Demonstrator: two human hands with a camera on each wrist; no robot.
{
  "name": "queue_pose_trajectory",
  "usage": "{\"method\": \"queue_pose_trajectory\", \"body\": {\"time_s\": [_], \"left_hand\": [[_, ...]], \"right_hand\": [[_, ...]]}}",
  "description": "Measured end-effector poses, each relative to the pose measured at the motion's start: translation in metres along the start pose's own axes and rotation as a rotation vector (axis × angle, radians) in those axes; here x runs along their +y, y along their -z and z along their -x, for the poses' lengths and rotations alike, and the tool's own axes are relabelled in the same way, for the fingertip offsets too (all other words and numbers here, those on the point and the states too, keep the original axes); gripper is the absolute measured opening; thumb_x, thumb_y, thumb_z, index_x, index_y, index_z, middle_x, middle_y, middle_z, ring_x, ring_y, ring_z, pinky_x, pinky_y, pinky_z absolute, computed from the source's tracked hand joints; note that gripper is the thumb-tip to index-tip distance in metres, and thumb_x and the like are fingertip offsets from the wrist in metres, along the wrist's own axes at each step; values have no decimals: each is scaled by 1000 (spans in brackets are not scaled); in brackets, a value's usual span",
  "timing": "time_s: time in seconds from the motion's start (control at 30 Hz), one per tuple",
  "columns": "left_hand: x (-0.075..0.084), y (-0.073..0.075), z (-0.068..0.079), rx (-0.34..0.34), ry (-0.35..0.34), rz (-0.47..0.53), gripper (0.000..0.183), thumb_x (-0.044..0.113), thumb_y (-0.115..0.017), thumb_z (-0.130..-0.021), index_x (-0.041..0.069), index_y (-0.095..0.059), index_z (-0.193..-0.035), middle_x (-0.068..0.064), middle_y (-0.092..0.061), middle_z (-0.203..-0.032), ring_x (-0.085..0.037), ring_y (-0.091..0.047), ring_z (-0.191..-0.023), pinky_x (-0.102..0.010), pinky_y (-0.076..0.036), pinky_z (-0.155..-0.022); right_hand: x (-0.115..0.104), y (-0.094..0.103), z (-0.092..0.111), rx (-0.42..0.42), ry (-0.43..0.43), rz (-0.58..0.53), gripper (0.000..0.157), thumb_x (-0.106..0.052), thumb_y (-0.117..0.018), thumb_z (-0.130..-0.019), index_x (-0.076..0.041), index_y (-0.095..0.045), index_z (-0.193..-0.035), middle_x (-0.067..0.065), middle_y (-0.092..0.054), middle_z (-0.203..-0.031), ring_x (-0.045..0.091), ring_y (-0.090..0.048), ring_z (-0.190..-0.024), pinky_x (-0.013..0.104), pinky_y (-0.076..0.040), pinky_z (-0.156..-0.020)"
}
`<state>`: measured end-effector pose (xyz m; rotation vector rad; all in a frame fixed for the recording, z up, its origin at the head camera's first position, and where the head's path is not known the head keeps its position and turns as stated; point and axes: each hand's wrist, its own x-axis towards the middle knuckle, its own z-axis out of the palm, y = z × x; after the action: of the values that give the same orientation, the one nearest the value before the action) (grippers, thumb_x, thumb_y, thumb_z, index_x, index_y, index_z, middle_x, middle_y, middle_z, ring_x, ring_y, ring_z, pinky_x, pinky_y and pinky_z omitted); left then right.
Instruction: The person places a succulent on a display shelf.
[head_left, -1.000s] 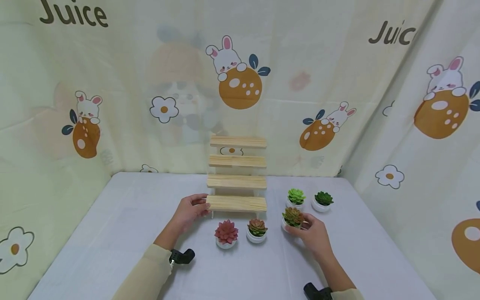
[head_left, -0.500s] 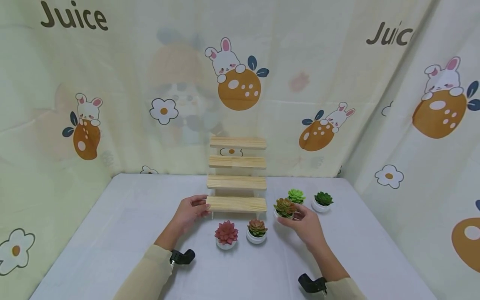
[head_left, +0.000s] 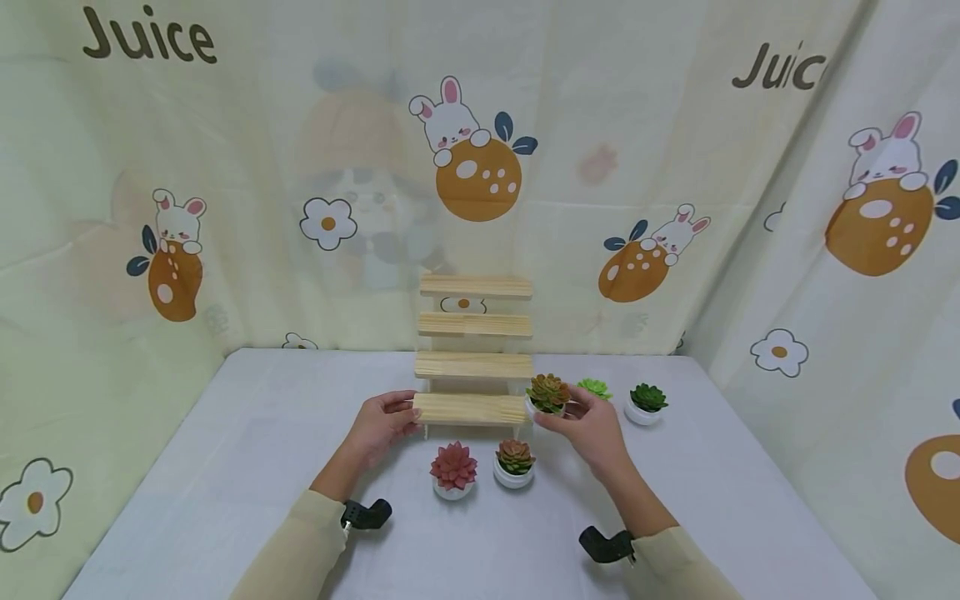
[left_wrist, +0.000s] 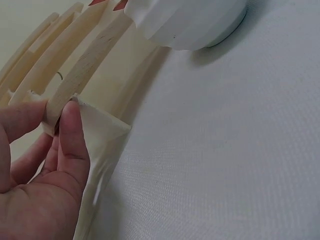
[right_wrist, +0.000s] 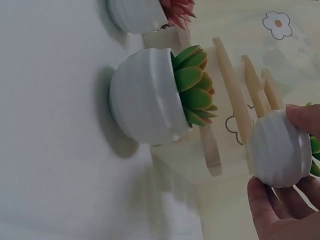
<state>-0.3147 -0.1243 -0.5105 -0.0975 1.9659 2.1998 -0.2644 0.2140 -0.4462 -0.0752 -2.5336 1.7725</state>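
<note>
A tiered wooden shelf stand [head_left: 472,364] is on the table. My left hand [head_left: 381,427] pinches the left end of its lowest board [left_wrist: 90,60] between thumb and fingers. My right hand [head_left: 592,429] grips a potted succulent [head_left: 548,393] with orange-green leaves by its white pot [right_wrist: 280,150]. That pot is held up off the table at the right end of the lowest board; whether it touches the board I cannot tell. In front of the stand sit a red succulent [head_left: 453,467] and a reddish-green succulent [head_left: 514,460], each in a white pot.
To the right of the stand are a bright green succulent [head_left: 596,388], partly hidden behind my right hand, and a dark green succulent [head_left: 647,402] in a white pot. A printed curtain [head_left: 270,275] hangs behind the white-covered table [head_left: 247,433].
My right hand has carried the orange-green potted succulent up and to the left, from near the bright green one to the right end of the stand's lowest board. My left hand stays put.
</note>
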Motion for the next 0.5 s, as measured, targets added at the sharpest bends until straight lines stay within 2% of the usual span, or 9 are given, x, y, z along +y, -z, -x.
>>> {"method": "queue_pose_trajectory", "body": {"time_s": [0.1,0.27,0.5], "left_hand": [[0,0,0,-3,-5,8,43,-1,-66,-96,-3,-58,-138,-15,-65,-116,-16,-69,-93,-34,-64,-87],[0,0,0,-2,-5,14,43,-1,-66,-96,-4,-57,-138,-15,-65,-115,-16,-68,-93,-32,-64,-85],[-1,0,1,-5,-6,23,42,-2,-66,-96,-4,-58,-137,-15,-65,-114,-16,-68,-92,-30,-64,-82]], "right_hand": [[-7,-4,-4,-11,5,-14,77,-29,-89,-80,-7,-55,-145,17,-63,-139,31,-63,-126,29,-60,-94],[-16,-6,-13,-41,32,-2,76,-32,-89,-81,-10,-55,-145,15,-62,-142,31,-61,-130,42,-56,-105],[-30,-13,-26,-73,67,-18,73,-31,-88,-82,-9,-57,-144,15,-63,-141,30,-61,-131,44,-51,-111]]}}
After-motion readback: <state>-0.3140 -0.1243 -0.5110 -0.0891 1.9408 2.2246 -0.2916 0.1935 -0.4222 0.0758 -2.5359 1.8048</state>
